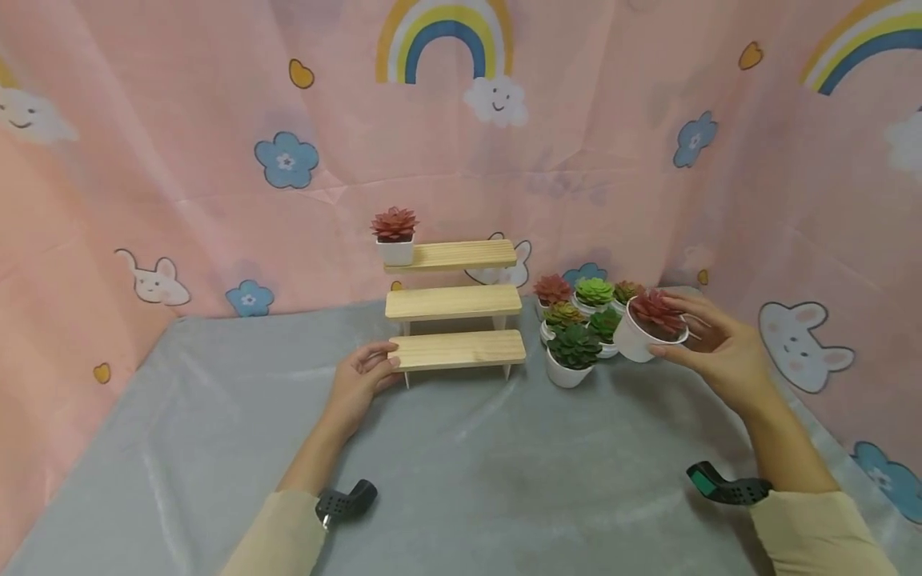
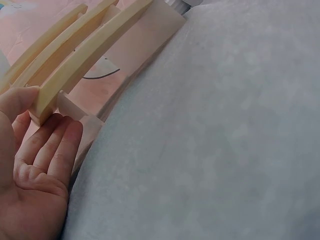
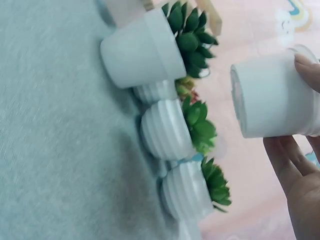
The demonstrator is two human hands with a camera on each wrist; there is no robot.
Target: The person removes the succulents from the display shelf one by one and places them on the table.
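Observation:
My right hand [image 1: 727, 352] holds a potted red succulent [image 1: 651, 324] by its smooth white pot, thumb on one side and fingers on the other. In the right wrist view, that pot [image 3: 277, 95] hangs above the cloth, tipped on its side by the camera's angle. At the left end of a three-tier wooden stand [image 1: 457, 350], my left hand [image 1: 360, 380] pinches the lowest board. Its thumb lies on the board's edge [image 2: 75, 65] and the other fingers reach underneath. Another red succulent [image 1: 394, 236] in a square white pot stands on the left of the top board.
Several potted succulents cluster right of the stand, with a dark green one [image 1: 572, 352] in front and a bright green one [image 1: 594, 292] behind. Grey cloth [image 1: 461, 488] covers the table. A pink printed curtain [image 1: 576, 104] hangs close behind the stand.

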